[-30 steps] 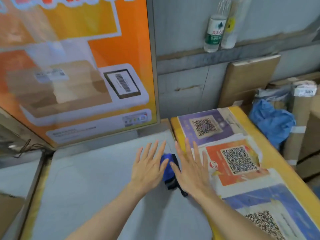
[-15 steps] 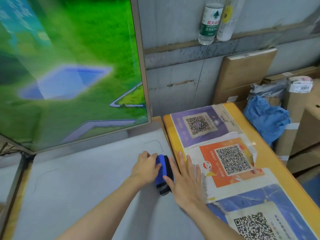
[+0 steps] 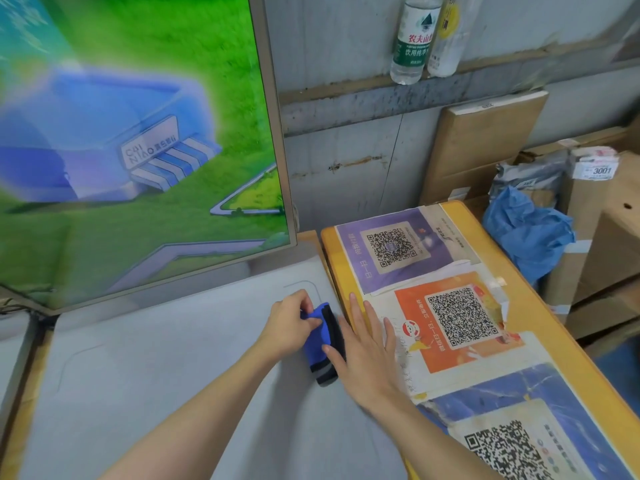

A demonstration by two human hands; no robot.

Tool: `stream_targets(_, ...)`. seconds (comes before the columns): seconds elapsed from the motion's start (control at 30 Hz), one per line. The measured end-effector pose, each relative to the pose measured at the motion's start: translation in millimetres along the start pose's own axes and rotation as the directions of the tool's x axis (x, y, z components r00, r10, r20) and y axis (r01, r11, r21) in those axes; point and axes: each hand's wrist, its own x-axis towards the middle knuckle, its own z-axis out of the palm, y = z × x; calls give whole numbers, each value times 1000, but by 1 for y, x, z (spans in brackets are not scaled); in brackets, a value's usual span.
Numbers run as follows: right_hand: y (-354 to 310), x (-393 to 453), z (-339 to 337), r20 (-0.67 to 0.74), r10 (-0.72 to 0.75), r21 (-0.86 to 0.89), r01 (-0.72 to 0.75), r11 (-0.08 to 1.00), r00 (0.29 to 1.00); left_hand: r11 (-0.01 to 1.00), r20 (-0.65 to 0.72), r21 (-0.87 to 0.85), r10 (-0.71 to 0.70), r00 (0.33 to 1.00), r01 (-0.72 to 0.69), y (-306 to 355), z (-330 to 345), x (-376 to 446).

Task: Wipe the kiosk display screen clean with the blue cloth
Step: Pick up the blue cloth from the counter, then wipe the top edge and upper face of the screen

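Folded blue cloth with black trim (image 3: pixel 320 341) lies on the pale grey table (image 3: pixel 156 375), at about 5 o'clock from the kiosk display screen with its light metal frame (image 3: pixel 138 133), just inside the table's right edge. Left hand (image 3: pixel 289 325): fingers curled over the cloth's far end, thumb pinching the blue fold; this grip looks partial, holding one end only. Right hand (image 3: pixel 360 344): flat, fingers straight, laid against the cloth's right side and partly over the yellow counter papered with QR-code posters (image 3: pixel 433 306); it steadies and holds nothing. Judgement: step in hand is the pick-up. To do it well, gather the whole fold into one palm so a broad flat pad meets the glass, not a dangling corner; the right hand can press the cloth toward the left until the grip closes fully. Edges: the screen's lower frame overhangs the table at 11 o'clock from the hands and leans toward the viewer, so lift up and leftward, clear of that rim. The yellow counter's raised lip runs at 3 o'clock, touching distance. Open room lies at 9 o'clock across the bare grey surface. Two plastic bottles (image 3: pixel 414 39) stand on a wall ledge at 1 o'clock, well apart from any wiping sweep.
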Motion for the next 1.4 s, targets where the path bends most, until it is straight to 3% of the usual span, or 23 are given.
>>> stream_targets(0.13, 0, 19, -15, -25, 12, 296, -4, 955, 1000, 985, -18, -170, 36, 999, -39, 10, -19, -1)
stream_targets(0.3, -4, 41, -59, -7, 77, 617, -57, 785, 997, 941, -80, -315, 105, 991, -125, 22, -47, -3)
stream_targets(0.43, -16, 52, -104, -104, 54, 665, 29, 746, 993, 895, -194, -386, 155, 969, -221, 33, -72, -5)
stream_targets(0.6, -40, 64, -156, -323, -123, 604, 305, 736, 938, 900, -414, -196, 285, 864, -390, 56, -107, -11)
stream_targets(0.8, -75, 75, -206, -557, -272, 344, 516, 785, 785, 849, -593, 103, 471, 653, -519, 85, -152, -32)
stream_targets(0.87, -93, 77, -224, -649, -314, 256, 588, 767, 693, 826, -659, 194, 510, 553, -530, 92, -173, -40)
stream_targets(1.0, -125, 82, -251, -782, -330, 135, 661, 738, 529, 802, -731, 265, 529, 431, -535, 106, -205, -54)
stream_targets(1.13, -167, 91, -297, -856, -372, -17, 700, 714, 359, 767, -731, 363, 587, 349, -529, 120, -249, -72)
stream_targets(1.27, -209, 94, -339, -873, -439, -167, 715, 679, 213, 771, -731, 409, 596, 331, -488, 134, -293, -91)
stream_targets(1.4, -248, 90, -376, -869, -489, -280, 735, 617, 79, 750, -729, 505, 636, 254, -428, 147, -335, -109)
